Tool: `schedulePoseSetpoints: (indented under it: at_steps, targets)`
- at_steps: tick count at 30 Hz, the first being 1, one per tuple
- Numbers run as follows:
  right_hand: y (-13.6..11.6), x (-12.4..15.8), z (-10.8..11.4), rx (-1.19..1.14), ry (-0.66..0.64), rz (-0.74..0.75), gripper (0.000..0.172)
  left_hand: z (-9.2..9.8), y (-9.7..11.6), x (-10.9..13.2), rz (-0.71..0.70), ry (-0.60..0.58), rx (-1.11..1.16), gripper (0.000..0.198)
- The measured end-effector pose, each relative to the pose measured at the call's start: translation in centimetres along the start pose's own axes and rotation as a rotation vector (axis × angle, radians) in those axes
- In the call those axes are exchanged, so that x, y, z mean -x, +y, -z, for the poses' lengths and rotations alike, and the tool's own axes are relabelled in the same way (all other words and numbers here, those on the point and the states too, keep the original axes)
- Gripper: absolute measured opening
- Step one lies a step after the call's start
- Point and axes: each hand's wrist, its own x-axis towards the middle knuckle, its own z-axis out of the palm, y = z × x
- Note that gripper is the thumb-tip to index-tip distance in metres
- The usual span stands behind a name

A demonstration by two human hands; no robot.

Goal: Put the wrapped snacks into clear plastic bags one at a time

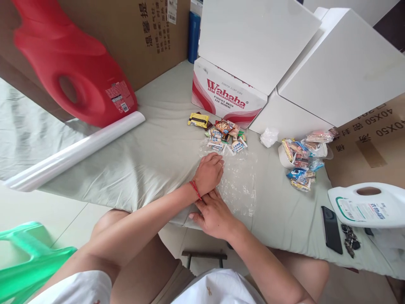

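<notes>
My left hand, with a red string at the wrist, lies palm down on a crinkled sheet of clear plastic film spread on the grey-green cloth. Its fingers are together and flat. My right hand rests just below it at the near edge of the film, fingers stretched towards the left wrist. A small pile of wrapped snacks sits at the far end of the film. A yellow snack packet lies beside the pile.
A roll of clear film lies left, below a red detergent jug. A Wahaha carton and white boxes stand behind. At right are a bowl of snacks, a white jug, a phone and keys. A green stool stands lower left.
</notes>
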Motion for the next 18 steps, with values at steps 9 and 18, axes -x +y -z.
schedulePoseSetpoints:
  at_steps: [9, 18]
  targets:
    - [-1.0, 2.6, 1.3, -0.318, -0.047, 0.014, 0.044, -1.7, 0.4, 1.7, 0.221, -0.272, -0.154, 0.066]
    - [9.9, -9.6, 9.3, -0.022, 0.327, -0.302, 0.035, -1.6, 0.5, 1.9, 0.217, -0.317, -0.120, 0.067]
